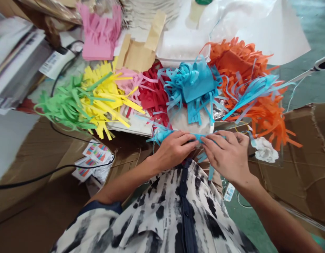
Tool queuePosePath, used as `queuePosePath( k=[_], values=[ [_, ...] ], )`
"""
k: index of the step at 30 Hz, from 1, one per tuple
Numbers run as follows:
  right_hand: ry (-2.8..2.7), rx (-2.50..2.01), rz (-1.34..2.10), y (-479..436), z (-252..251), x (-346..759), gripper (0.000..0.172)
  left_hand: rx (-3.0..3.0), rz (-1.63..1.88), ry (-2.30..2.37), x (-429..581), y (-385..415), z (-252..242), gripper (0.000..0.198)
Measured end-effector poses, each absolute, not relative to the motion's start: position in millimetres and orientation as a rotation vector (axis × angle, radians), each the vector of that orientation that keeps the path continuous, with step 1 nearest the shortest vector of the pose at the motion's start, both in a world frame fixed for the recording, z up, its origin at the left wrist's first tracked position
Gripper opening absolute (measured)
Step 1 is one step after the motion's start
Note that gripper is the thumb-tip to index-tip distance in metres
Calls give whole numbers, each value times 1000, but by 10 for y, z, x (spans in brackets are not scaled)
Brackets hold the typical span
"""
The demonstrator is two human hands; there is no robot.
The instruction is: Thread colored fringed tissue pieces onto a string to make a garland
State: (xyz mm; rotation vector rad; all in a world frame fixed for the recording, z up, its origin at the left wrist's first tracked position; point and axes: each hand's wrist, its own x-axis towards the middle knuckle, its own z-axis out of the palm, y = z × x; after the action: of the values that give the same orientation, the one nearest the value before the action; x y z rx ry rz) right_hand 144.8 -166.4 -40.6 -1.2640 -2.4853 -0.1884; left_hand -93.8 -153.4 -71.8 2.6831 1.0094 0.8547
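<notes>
Your left hand (177, 147) and right hand (228, 153) are both pinching the blue fringe (161, 135), just below center frame. Probably super light, floppy and easy to tear, so grip mid-length, not the loose strips (211, 173).

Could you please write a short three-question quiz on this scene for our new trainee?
1. Which colour is the paper pinched by the left grip and the right grip: (a) red, (b) blue or (c) green?
2. True or false: in the picture, the green fringe lies to the left of the yellow fringe.
3. Which coloured fringe reaches furthest to the right of the picture?

Key: 1. b, blue. 2. True. 3. The orange fringe.
</notes>
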Motion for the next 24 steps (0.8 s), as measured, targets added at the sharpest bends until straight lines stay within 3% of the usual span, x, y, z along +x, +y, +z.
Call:
queuePosePath(
  k=[6, 16, 20, 24],
  values=[
    [-2506, -1277, -116, -1619, -476, 1485, 22, 2701, 902, 1089, -1071, -1622, -822, 32],
    [-2429, -1126, -243, -1695, -567, 1389, 21, 2725, 938, 1134, -1097, -1609, -748, 10],
    [-2395, -1182, -39, -1704, -618, 1428, 8, 2697, 906, 1143, -1096, -1594, -730, 10],
    [-2353, -1235, 149, -1686, -603, 1504, 10, 2663, 870, 1275, -1153, -1601, -688, 12]
  ],
)
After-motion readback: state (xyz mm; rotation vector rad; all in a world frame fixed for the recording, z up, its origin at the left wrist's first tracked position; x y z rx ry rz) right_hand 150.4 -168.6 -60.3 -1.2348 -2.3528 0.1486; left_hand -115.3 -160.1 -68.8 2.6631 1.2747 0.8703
